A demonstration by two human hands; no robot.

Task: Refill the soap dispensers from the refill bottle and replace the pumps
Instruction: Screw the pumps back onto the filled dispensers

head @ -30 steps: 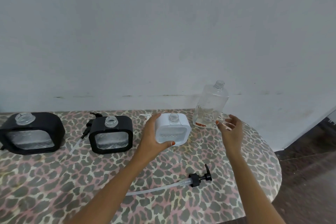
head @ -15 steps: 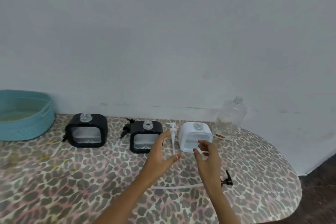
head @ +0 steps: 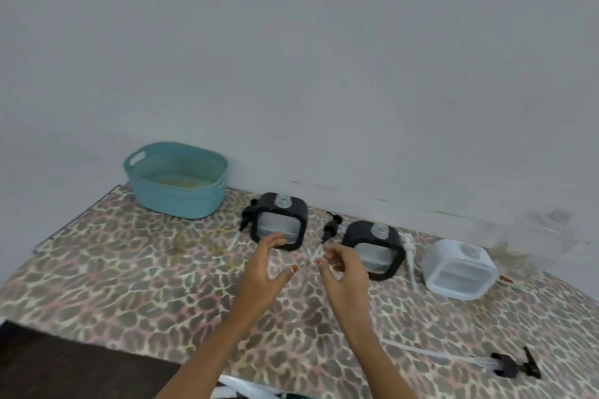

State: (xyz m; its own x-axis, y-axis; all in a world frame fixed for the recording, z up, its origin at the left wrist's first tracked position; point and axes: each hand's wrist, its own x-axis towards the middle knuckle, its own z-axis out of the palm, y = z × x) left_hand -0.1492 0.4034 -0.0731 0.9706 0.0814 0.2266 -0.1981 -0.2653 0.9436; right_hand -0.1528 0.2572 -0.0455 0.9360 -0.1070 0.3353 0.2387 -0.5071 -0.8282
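Three square dispensers stand uncapped along the wall: a black dispenser (head: 280, 224) on the left, a second black dispenser (head: 376, 248) in the middle, a white dispenser (head: 458, 270) on the right. The clear refill bottle (head: 544, 240) is blurred at the far right. A black pump (head: 332, 226) lies between the black dispensers, another black pump (head: 247, 215) left of the first, a white pump (head: 409, 248) beside the white dispenser, and a black pump with a long tube (head: 515, 366) at the front right. My left hand (head: 264, 272) and right hand (head: 345, 272) hover empty in front of the black dispensers, fingers loosely curled.
A teal plastic basket (head: 176, 201) stands at the back left against the grey wall. The table wears a leopard-print cover (head: 129, 275); its left edge drops to dark floor (head: 64, 366), and its right end is rounded.
The view has swung left and the basket is fully in sight. Both hands left the white dispenser and moved left, now in front of the two black dispensers.
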